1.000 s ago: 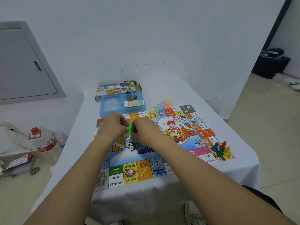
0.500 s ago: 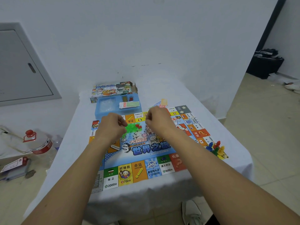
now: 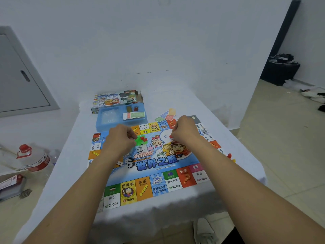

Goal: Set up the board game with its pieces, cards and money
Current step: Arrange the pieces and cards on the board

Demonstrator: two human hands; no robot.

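White-clothed table [image 3: 219,120] carried the game board [image 3: 158,166]; behind it sat the blue tray [image 3: 103,124] with a card stack [image 3: 134,115] in one compartment, and the printed box [image 3: 115,100] behind that; loose cards [image 3: 166,115] lay fanned at the board's far edge; coloured pawns [image 3: 230,156] at its right edge were mostly hidden by the right forearm; a bottle [image 3: 37,158] stood on the floor to the left. Left hand [image 3: 119,140] was curled, fingertips pinching a clear bag [image 3: 140,140] of green and red pieces over the board's centre; right hand [image 3: 184,132] was curled, pinching a small red piece [image 3: 171,136], apart from the bag to its right.
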